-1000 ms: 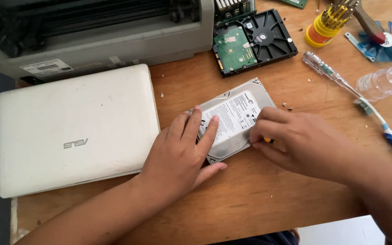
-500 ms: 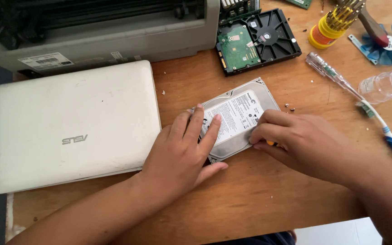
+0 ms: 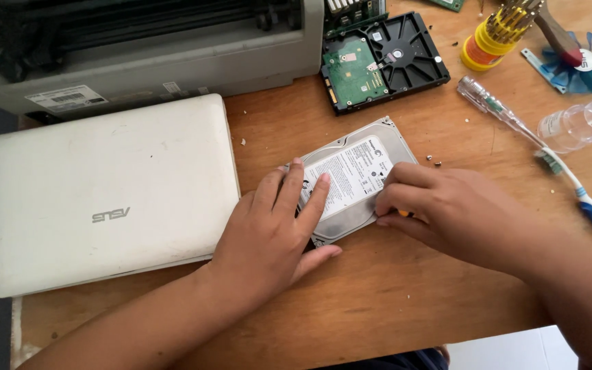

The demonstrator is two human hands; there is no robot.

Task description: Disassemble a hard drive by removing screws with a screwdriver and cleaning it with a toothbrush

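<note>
Silver hard drive (image 3: 358, 175) lies flat, label up, tilted

We are seeing a wooden table (image 3: 392, 301) carrying a white laptop (image 3: 111, 195), silver hard drive (image 3: 358, 175), opened drive (image 3: 384, 62), printer (image 3: 145, 48), screwdriver (image 3: 498, 109) and toothbrush (image 3: 587, 202).

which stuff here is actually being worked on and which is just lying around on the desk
In hand:
silver hard drive, pinned flat by the left hand
right hand, fingertips at the drive's right edge, a small orange bit showing under them

Lying about:
closed white laptop
grey printer
black opened drive
clear-handled screwdriver
toothbrush
blue fan
</note>
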